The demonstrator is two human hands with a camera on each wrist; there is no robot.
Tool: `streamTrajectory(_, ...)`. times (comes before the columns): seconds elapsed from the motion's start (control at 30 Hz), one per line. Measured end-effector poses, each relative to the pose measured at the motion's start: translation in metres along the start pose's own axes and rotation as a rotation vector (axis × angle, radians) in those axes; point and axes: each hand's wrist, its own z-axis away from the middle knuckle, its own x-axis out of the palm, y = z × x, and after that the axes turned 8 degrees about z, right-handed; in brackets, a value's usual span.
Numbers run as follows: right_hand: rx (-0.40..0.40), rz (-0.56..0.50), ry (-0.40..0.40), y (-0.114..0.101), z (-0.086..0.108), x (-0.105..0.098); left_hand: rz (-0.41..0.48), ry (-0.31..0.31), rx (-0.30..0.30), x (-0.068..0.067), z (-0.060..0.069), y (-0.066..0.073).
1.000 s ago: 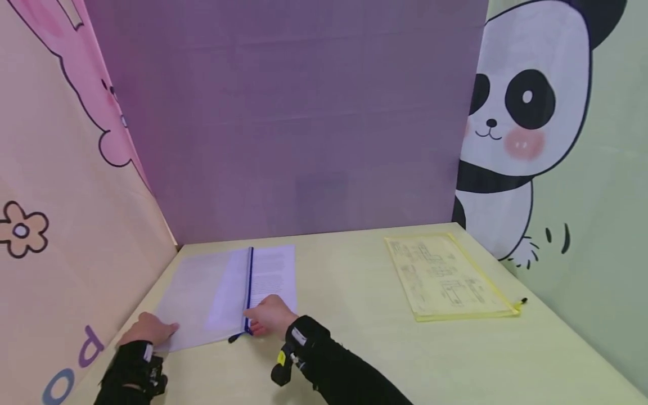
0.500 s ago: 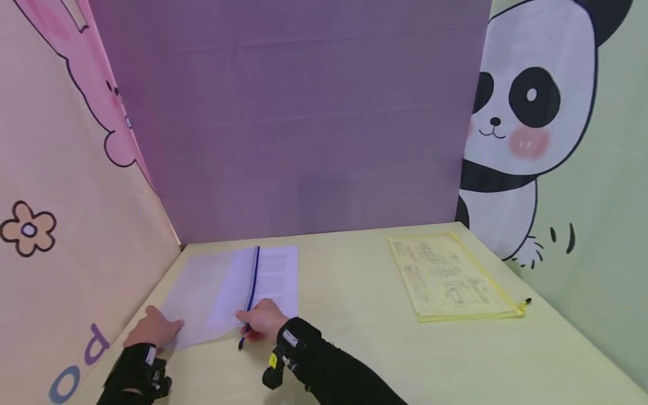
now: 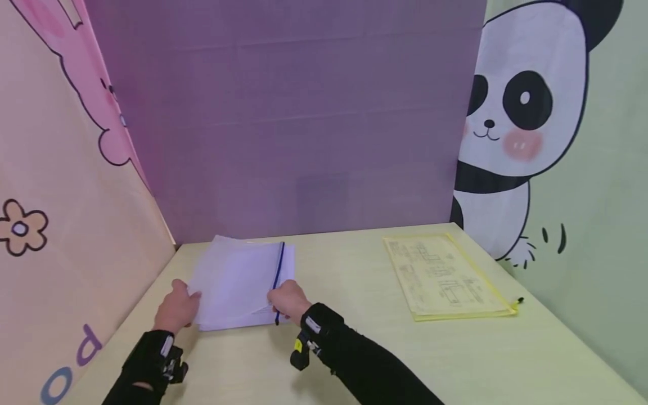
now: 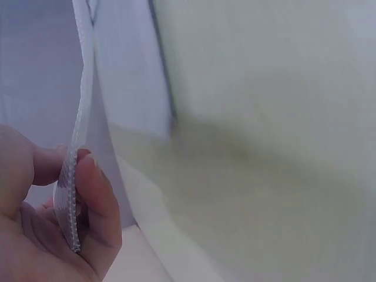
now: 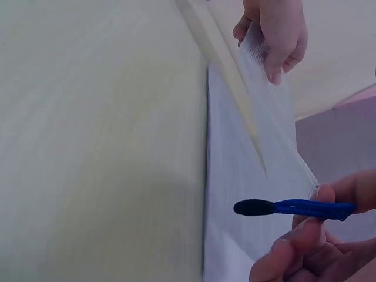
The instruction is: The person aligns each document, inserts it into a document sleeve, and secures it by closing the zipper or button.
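Observation:
A translucent zip document pouch [image 3: 238,275] with a blue zip lies over white printed papers [image 3: 290,259] at the left of the table. Its near side is lifted off the table. My left hand [image 3: 176,308] pinches the pouch's left edge between thumb and fingers; the left wrist view shows the ribbed edge [image 4: 73,176] in that grip. By the near right corner my right hand [image 3: 289,298] pinches the zipped edge. A blue zip pull [image 5: 311,208] with a black tip sticks out from its fingers. The papers stick out right of the zip; how far they reach into the pouch is hidden.
A yellow zip pouch [image 3: 450,278] holding sheets with line drawings lies at the table's right, its black-tipped pull [image 3: 520,301] near the right edge. Printed wall cloths and a purple curtain [image 3: 314,124] border the table.
The pouch has been raised and drawn right over the papers, narrowing their visible strip. My left hand has moved up and right with its edge; my right hand has shifted right with the zip.

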Motion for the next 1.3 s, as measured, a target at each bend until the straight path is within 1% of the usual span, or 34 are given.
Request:
streamTrajectory(0.07, -0.008, 0.003, 0.014, 0.008, -0.002, -0.016, 0.039, 0.000, 0.013, 0.009, -0.003, 0.016)
streamTrajectory(0.17, -0.003, -0.045, -0.008, 0.022, -0.004, -0.044, 0.116, -0.012, 0.004, 0.028, -0.007, 0.039)
streamTrajectory(0.27, 0.007, -0.104, -0.057, 0.040, -0.007, -0.074, 0.176, -0.043, -0.024, 0.050, -0.009, 0.059)
streamTrajectory(0.4, 0.008, -0.103, -0.078, 0.068, -0.009, -0.112, 0.208, -0.088, -0.021, 0.082, -0.010, 0.082)
streamTrajectory(0.47, 0.011, -0.065, -0.069, 0.081, -0.006, -0.127, 0.225, -0.111, -0.010, 0.097, -0.010, 0.091)
streamTrajectory(0.53, 0.016, 0.000, -0.059, 0.091, -0.002, -0.141, 0.235, -0.136, -0.008, 0.111, -0.009, 0.099)
streamTrajectory(0.63, 0.028, 0.112, -0.043, 0.105, 0.005, -0.157, 0.233, -0.162, 0.005, 0.128, -0.006, 0.110)
streamTrajectory(0.73, 0.044, 0.234, -0.022, 0.115, 0.012, -0.171, 0.210, -0.181, 0.041, 0.140, -0.002, 0.120)
streamTrajectory(0.8, 0.049, 0.319, -0.018, 0.120, 0.016, -0.179, 0.194, -0.187, 0.066, 0.147, 0.000, 0.125)
streamTrajectory(0.87, 0.034, 0.420, -0.026, 0.123, 0.021, -0.184, 0.153, -0.197, 0.084, 0.153, 0.003, 0.129)
streamTrajectory(0.97, -0.034, 0.581, -0.045, 0.127, 0.028, -0.188, 0.067, -0.213, 0.108, 0.158, 0.009, 0.134)
streamTrajectory(1.03, -0.083, 0.672, -0.053, 0.128, 0.033, -0.190, -0.001, -0.221, 0.123, 0.160, 0.014, 0.137)
streamTrajectory(1.1, -0.110, 0.754, -0.062, 0.130, 0.037, -0.191, -0.059, -0.223, 0.142, 0.160, 0.020, 0.141)
streamTrajectory(1.17, -0.124, 0.823, -0.087, 0.129, 0.040, -0.191, -0.116, -0.222, 0.147, 0.157, 0.027, 0.144)
streamTrajectory(1.23, -0.140, 0.880, -0.117, 0.131, 0.043, -0.191, -0.179, -0.228, 0.149, 0.154, 0.035, 0.146)
streamTrajectory(1.3, -0.171, 0.912, -0.147, 0.132, 0.046, -0.190, -0.242, -0.234, 0.148, 0.150, 0.044, 0.149)
